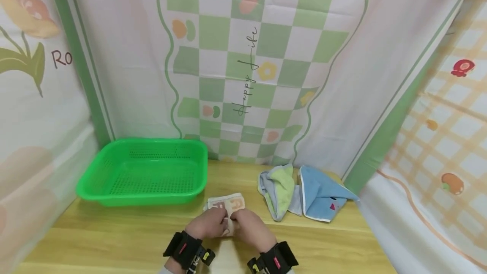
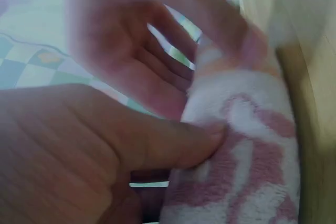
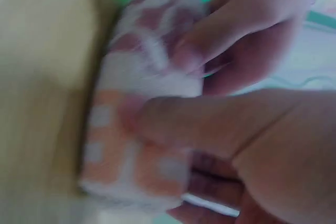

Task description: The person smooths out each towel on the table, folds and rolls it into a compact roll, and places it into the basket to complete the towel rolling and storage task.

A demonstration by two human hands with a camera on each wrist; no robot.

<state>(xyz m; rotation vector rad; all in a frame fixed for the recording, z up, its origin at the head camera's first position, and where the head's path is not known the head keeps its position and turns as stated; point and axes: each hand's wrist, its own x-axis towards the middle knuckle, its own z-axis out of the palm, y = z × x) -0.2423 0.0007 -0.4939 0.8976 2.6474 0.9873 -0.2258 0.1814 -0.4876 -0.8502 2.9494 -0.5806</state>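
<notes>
Furnishings on and around the wood-grain surface (image 1: 114, 236).
A green perforated basket (image 1: 152, 176) stands at left; at right lie a grey-and-lime cloth (image 1: 280, 189) and, beside it, a white-edged blue cloth (image 1: 319, 191). Behind hangs a green-and-white checked fabric (image 1: 247, 54) lettered "Happy Life"; far right, an orange-checked fabric (image 1: 437, 147).
</notes>
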